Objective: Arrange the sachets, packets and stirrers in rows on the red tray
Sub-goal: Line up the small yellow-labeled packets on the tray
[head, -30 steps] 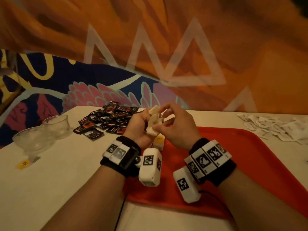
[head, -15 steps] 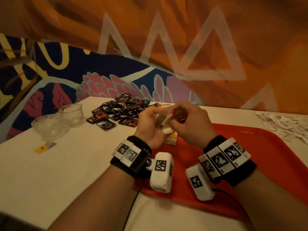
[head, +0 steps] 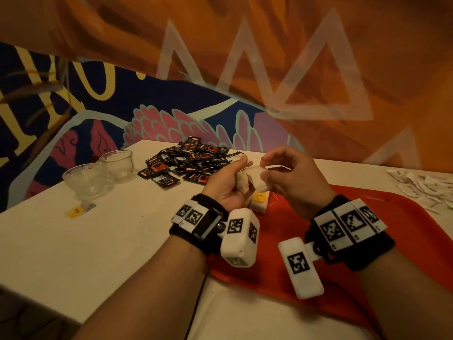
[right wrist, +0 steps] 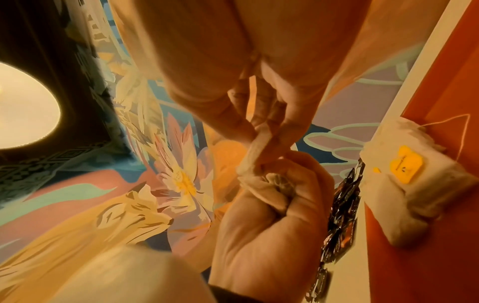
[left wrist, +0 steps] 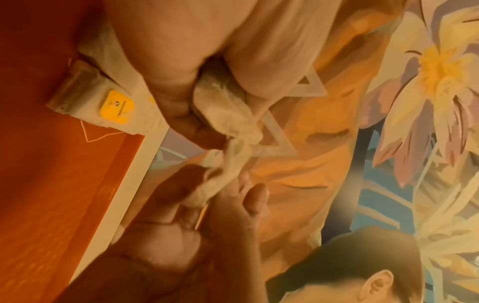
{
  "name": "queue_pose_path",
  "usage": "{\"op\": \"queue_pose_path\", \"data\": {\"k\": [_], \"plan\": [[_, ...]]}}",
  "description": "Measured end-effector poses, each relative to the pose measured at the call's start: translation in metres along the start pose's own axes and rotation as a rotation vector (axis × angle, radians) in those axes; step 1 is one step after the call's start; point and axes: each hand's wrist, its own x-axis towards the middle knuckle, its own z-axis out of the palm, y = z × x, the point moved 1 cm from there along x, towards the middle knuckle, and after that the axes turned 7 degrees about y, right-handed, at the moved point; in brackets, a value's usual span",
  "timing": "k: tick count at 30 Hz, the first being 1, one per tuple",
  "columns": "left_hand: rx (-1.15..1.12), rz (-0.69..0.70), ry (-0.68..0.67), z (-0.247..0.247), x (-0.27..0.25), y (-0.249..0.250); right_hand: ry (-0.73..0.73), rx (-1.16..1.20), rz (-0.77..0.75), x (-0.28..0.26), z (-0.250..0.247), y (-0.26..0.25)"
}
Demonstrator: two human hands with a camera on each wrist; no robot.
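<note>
tea bags [head: 253,179]: I see soft, matt, fibrous paper
red tray [head: 404,217]: smooth plastic, slight sheen
coffee sachets [head: 193,160]: glossy dark foil
bowls [head: 85,179]: clear textured glass
table [head: 98,241]: matt white

In the left wrist view, the left hand [left wrist: 186,67] grips a bunch of pale tea bags [left wrist: 220,104] in its curled fingers [left wrist: 178,106]. The right hand [left wrist: 197,225] pinches one tea bag [left wrist: 223,174] hanging from that bunch. Another tea bag with a yellow tag [left wrist: 103,100] lies on the red tray [left wrist: 51,184], at its edge beside the white table [left wrist: 129,184].
</note>
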Motion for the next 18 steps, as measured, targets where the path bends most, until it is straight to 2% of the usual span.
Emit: {"op": "queue_pose_path", "data": {"k": [8,12,18], "plan": [[0.055,0.021,0.115,-0.026,-0.023,0.025,0.012,0.006,0.017,0.002,0.006,0.003],[0.3,0.072,0.216,-0.057,-0.036,0.048,-0.039,-0.057,0.022,-0.004,0.022,-0.003],[0.912,0.338,0.566,-0.113,-0.067,0.101,-0.243,-0.434,-0.103,-0.013,0.085,-0.03]]}}
